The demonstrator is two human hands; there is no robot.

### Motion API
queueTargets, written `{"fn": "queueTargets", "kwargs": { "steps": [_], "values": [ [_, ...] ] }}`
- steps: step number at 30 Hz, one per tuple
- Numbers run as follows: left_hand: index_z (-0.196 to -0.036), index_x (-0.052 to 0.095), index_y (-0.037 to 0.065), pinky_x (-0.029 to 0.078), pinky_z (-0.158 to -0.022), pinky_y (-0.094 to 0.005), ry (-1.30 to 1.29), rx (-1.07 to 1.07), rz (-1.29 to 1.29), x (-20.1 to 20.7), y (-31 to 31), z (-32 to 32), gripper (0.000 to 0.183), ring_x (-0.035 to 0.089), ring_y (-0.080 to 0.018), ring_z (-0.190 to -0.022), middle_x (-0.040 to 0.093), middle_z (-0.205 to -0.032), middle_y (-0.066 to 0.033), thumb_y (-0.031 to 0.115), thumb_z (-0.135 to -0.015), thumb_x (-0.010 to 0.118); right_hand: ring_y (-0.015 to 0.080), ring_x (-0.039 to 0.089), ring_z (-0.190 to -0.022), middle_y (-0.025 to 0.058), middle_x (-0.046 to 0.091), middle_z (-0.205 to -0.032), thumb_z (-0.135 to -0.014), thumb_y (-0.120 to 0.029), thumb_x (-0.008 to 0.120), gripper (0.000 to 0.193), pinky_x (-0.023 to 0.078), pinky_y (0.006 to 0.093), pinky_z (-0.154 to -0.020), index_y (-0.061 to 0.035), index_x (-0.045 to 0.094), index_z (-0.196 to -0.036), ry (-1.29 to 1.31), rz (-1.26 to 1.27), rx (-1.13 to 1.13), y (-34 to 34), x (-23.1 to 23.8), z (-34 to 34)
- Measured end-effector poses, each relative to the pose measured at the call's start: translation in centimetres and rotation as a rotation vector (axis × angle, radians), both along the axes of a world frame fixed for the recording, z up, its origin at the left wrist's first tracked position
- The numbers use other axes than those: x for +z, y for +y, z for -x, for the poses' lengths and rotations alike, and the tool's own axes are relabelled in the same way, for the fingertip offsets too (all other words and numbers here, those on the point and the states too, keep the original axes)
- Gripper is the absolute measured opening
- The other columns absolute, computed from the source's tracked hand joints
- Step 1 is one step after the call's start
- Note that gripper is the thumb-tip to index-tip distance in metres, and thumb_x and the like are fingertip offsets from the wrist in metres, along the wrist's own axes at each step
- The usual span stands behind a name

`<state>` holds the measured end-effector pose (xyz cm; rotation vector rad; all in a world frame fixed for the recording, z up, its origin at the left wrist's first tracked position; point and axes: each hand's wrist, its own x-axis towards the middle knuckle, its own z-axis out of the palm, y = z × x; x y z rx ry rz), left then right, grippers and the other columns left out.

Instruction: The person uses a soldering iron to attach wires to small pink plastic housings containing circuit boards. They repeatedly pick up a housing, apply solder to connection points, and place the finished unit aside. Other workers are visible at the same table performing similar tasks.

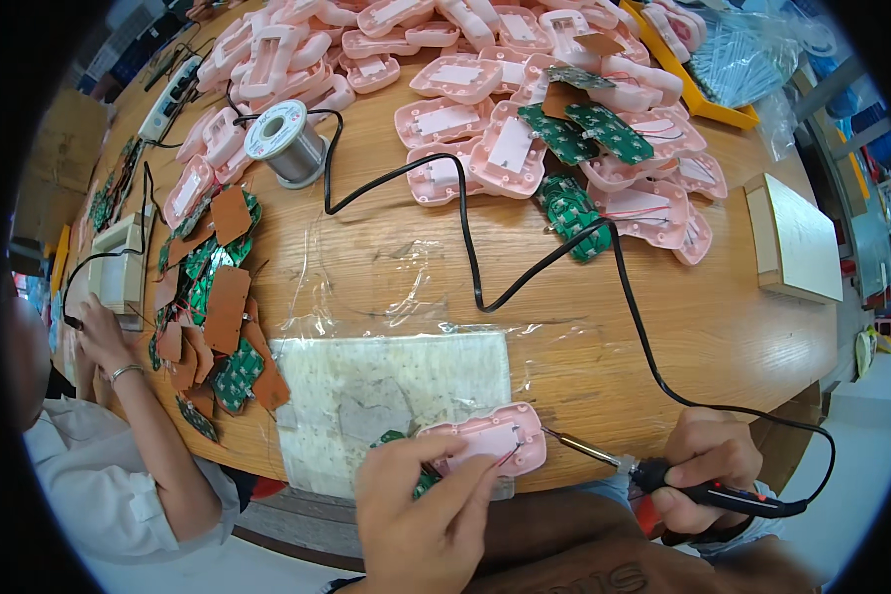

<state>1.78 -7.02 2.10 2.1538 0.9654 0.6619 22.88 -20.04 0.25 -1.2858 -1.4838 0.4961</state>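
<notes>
My left hand (421, 505) is closed at the left end of a pink plastic housing (533, 441), its fingertips over a white pad and thin wires inside. Whether the fingers also pinch a wire cannot be made out. Part of a green circuit board (426, 483) shows beside these fingers, mostly hidden by the hand. In my right hand (708, 465) is a soldering iron (653, 473) with a black handle. Its metal tip points left, close to the housing's right end. Under the housing lies a stained whitish mat (317, 396) at the table's near edge.
Pink housings (455, 74) are heaped at the back. Green circuit boards (624, 134) lie on some; more boards (228, 307) pile up at left. A solder spool (297, 158) stands near the iron's black cord (475, 247). At far left another person's hand (104, 337) works beside a wooden frame.
</notes>
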Motion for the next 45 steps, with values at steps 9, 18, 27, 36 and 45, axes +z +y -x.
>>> {"fn": "queueTargets", "kwargs": {
  "steps": [9, 18, 27, 36, 45],
  "values": [
    [-0.081, 0.064, 0.004, 0.040, -0.063, -0.0387, 0.135, -0.036, 0.059, -1.1, 0.4, -1.3, 0.008, 0.054, -0.0289, -0.066, 0.059, -0.071, -0.0107, 0.005, -0.076, 0.070, 0.0159, 0.048, -0.047, 0.0077, 0.056, -0.060, -0.071, -0.007, 0.075, 0.030, 0.032, 0.0281, -0.041, -0.0051, 0.053, -0.091, 0.130, 0.072, -0.063, -0.6, -1.0, 0.3],
    [-0.077, 0.064, 0.004, 0.041, -0.062, -0.0379, 0.136, -0.015, 0.154, -0.8, 0.5, -1.4, 0.008, 0.053, -0.0269, -0.066, 0.058, -0.069, -0.0094, 0.007, -0.075, 0.071, 0.0166, 0.050, -0.048, 0.0077, 0.056, -0.061, -0.070, -0.007, 0.076, 0.029, 0.034, 0.0284, -0.041, -0.0052, 0.054, -0.088, 0.132, 0.072, -0.071, -0.2, -1.3, 0.3],
    [-0.073, 0.064, 0.004, 0.042, -0.062, -0.0375, 0.177, 0.001, 0.115, -0.8, 0.4, -1.7, 0.007, 0.053, -0.0259, -0.066, 0.058, -0.067, -0.0084, 0.007, -0.073, 0.071, 0.0185, 0.050, -0.048, 0.0070, 0.057, -0.061, -0.067, -0.005, 0.077, 0.028, 0.034, 0.0292, -0.042, -0.0064, 0.056, -0.086, 0.126, 0.112, -0.006, 0.4, -1.0, 0.5],
    [-0.071, 0.064, 0.004, 0.041, -0.061, -0.0373, 0.196, -0.002, 0.112, -0.9, 0.5, -1.8, 0.008, 0.053, -0.0253, -0.063, 0.058, -0.064, -0.0080, 0.007, -0.072, 0.071, 0.0178, 0.048, -0.045, 0.0073, 0.054, -0.058, -0.069, -0.003, 0.074, 0.027, 0.033, 0.0296, -0.040, -0.0045, 0.054, -0.087, 0.132, 0.076, 0.013, 0.7, -1.0, -0.2],
    [-0.071, 0.064, 0.004, 0.041, -0.060, -0.0378, 0.191, 0.006, 0.134, -0.6, 0.6, -1.8, 0.007, 0.054, -0.0256, -0.063, 0.057, -0.063, -0.0088, 0.007, -0.072, 0.071, 0.0141, 0.045, -0.043, 0.0066, 0.052, -0.056, -0.069, -0.002, 0.071, 0.025, 0.031, 0.0269, -0.039, -0.0034, 0.051, -0.084, 0.203, -0.010, -0.093, 0.2, -1.9, -0.2]
  ]
}}
